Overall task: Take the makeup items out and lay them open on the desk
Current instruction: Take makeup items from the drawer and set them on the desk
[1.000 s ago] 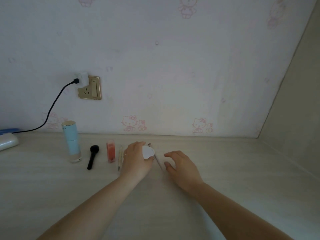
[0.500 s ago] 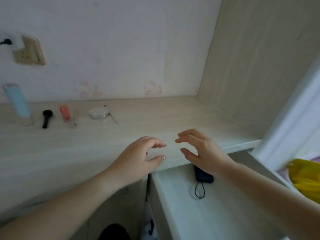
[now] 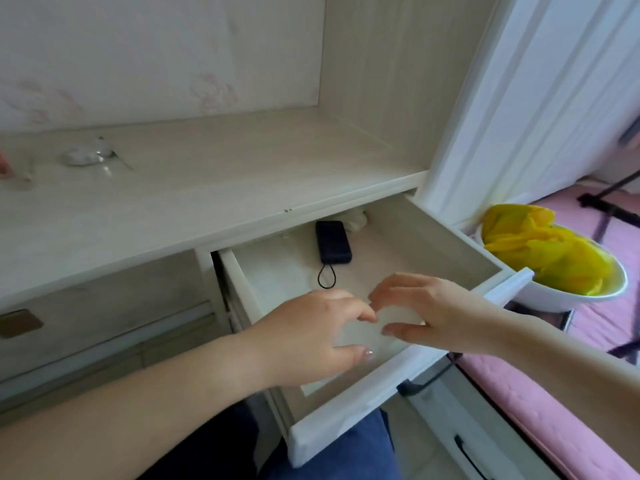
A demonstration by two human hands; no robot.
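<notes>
Both hands reach down into the open drawer point(image 3: 408, 237) below the desk point(image 3: 207, 188). The left hand point(image 3: 308, 337) has its fingers loosely curved and its thumb held apart, so its grip is spread and holds nothing that shows. The right hand point(image 3: 426, 310) sits just beside it, fingertips almost meeting those of the left, thumb stretched out low; its grip is also spread and loose. Between and under the two hands lies a pale, clear-looking thing point(image 3: 360, 336) on the drawer floor. Whether either hand touches it cannot be told.

Beyond the fingertips, deeper in the drawer, lies a dark case point(image 3: 333, 245) with a thin cord loop point(image 3: 327, 278) trailing toward the hands. A white crumpled thing point(image 3: 355, 219) sits past the case at the back.

Up and far left of the left hand, a blurred round compact point(image 3: 83, 155) lies on the desk, with a thin stick point(image 3: 119, 160) just beside it. A bit of pink point(image 3: 2, 164) shows at the frame's left edge.

To the right of the right hand, outside the drawer, a white bowl point(image 3: 568, 296) holds something yellow point(image 3: 540, 251), with a pink bed point(image 3: 588, 393) behind it. Blue trousers point(image 3: 339, 455) show below the drawer front.
</notes>
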